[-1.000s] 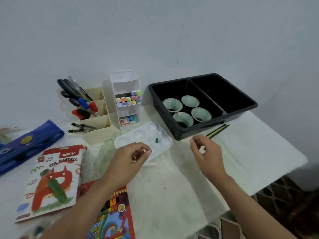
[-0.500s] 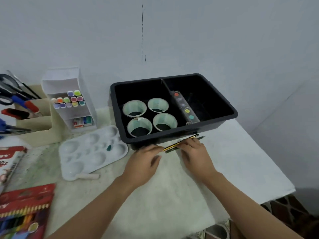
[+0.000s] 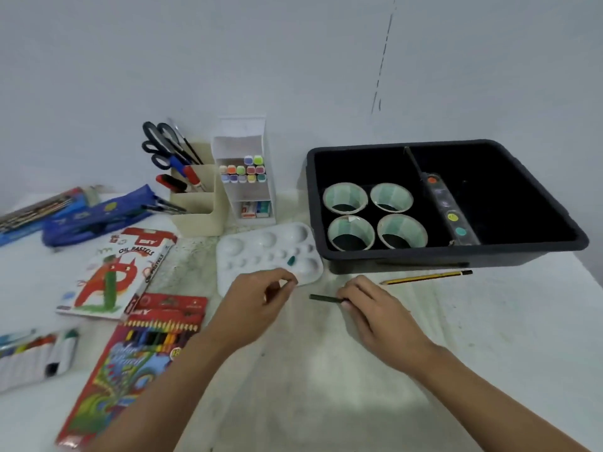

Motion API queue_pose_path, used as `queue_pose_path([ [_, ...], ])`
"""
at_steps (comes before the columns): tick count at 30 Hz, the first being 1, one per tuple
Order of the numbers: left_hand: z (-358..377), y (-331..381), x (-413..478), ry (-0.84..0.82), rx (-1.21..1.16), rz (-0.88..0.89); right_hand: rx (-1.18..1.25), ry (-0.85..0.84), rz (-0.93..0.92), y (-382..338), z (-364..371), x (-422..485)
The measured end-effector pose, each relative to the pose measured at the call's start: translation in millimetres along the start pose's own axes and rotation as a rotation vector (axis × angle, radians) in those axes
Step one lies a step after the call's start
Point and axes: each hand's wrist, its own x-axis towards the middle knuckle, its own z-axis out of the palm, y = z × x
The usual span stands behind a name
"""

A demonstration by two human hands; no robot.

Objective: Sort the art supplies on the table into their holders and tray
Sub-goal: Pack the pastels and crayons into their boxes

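Right hand (image 3: 378, 308) has come off the tray front with one of the two pencils. It pinches the slim dark green pencil (image 3: 324, 298) at one end, other end pointing left, low over the white cloth-covered counter (image 3: 326, 386). The yellow-and-black striped pencil (image 3: 427, 277) stayed put, flat on the counter just in front of the black plastic two-compartment tray (image 3: 489, 256). Left hand (image 3: 257, 301) has shifted left too, by the near edge of the white plastic paint palette (image 3: 248, 249). Its fingers are curled, thumb to index; can't tell if it pinches anything. Hands are apart, green pencil between them.

Head view only.

Step in hand, my read: pencil picked, carry to a holder. Likely target is the beige plastic pen holder (image 3: 195, 220) at back left, already carrying black-handled scissors (image 3: 160, 138) and pens.

Next move needs:
- lift past the palette
- turn the pencil upright
- drop it in a slot clear of the scissor handles

Striped pencil after that.
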Motion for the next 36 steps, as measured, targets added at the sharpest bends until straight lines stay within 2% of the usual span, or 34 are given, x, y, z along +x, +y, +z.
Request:
queue_pose_path([
  [4,-53,-35,-30,0.107,0.035,-0.065,0.071,-0.072,-0.065,-37,28,34],
  [6,-78,-55,-42,0.097,0.091,-0.103,0.082,-0.085,-0.089,-55,41,51],
  [9,-114,-90,-57,-0.011,0.22,-0.144,0.116,-0.103,-0.092,-82,62,73],
  [15,-158,-158,-76,-0.251,0.413,-0.019,0.237,-0.156,-0.059,-139,110,108],
  [18,-159,-171,-79,-0.328,0.484,0.084,0.188,-0.27,-0.054,-156,135,117],
  [21,-156,-173,-77,-0.315,0.442,0.126,0.109,-0.263,-0.028,-160,140,115],
  [28,-140,-163,-68,-0.365,0.377,0.155,0.158,-0.268,0.076,-147,116,102],
  [36,-104,-137,-62,-0.334,0.297,0.196,0.146,-0.433,0.253,-121,79,98],
])
